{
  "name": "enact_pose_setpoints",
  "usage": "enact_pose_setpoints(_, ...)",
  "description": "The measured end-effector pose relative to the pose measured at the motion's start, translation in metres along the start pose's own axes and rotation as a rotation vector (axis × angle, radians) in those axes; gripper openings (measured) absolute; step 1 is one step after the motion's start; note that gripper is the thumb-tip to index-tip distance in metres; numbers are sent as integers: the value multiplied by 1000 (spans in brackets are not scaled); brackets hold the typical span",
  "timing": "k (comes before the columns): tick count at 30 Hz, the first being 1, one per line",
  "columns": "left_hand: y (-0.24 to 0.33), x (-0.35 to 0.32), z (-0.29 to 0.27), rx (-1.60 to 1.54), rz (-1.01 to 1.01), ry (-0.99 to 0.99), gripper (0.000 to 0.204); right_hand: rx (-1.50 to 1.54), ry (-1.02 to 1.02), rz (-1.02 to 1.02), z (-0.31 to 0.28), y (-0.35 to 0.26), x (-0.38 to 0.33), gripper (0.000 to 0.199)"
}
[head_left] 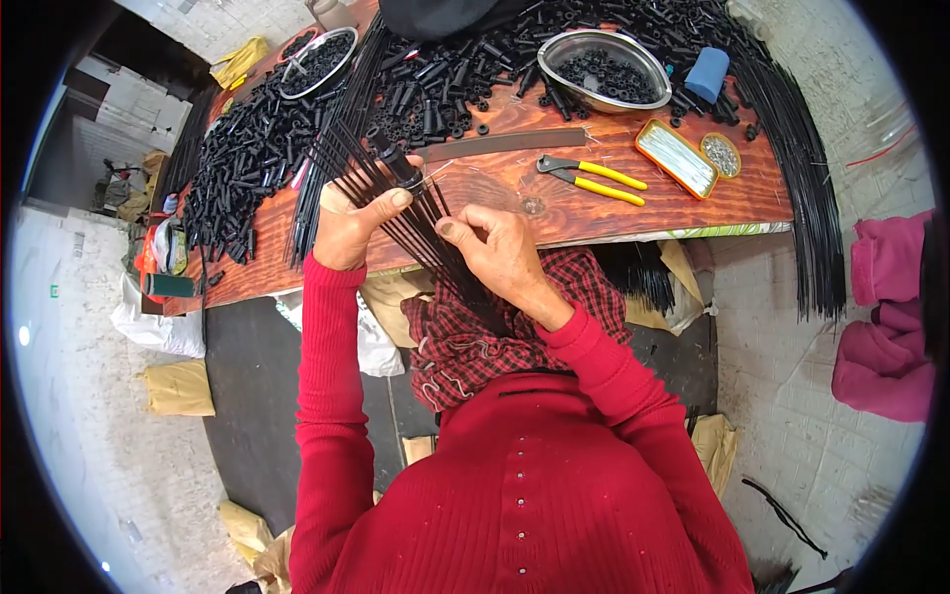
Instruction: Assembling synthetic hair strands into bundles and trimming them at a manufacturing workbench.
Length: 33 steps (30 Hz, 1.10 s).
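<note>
My left hand (348, 220) is closed around a black plastic tube piece (396, 161), with its thumb across the tube's lower part. A fan of thin black rods (430, 255), like umbrella ribs, runs from beside that hand down toward my lap. My right hand (495, 247) is just right of the tube, thumb and forefinger pinched at the rods. Whether one rod or several lie in that pinch is too small to tell. Beneath the rods a red-and-black checked cloth (515, 342) covers my lap.
On the wooden table (683, 213) lie yellow-handled pliers (594, 180), an orange-rimmed tin of pins (678, 158) and a brown strip (505, 145). Behind are heaped black tube pieces (247, 148), a steel bowl of small black parts (606, 99) and a blue block (707, 75). Long black rods (807, 198) overhang the right edge.
</note>
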<state>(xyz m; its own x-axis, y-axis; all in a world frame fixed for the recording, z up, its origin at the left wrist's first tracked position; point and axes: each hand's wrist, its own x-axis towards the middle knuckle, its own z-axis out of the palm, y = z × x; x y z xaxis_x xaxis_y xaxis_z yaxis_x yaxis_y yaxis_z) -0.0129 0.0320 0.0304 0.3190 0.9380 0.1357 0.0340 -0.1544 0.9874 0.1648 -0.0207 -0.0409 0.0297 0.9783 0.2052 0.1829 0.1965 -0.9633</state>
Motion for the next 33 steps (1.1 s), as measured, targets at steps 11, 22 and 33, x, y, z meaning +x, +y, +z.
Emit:
enact_pose_setpoints(11, 4, -3, 12, -8, -21, 81, 37, -140, 62, -33, 1, -6, 3, 28)
enact_pose_setpoints(22, 10, -7, 21, 133, -12, 78, 43, -110, 146, -83, 5, -4, -2, 32)
enact_pose_setpoints(33, 11, -10, 21, 206, -75, 93, 41, -20, -33, 43, -7, 1, 1, 28)
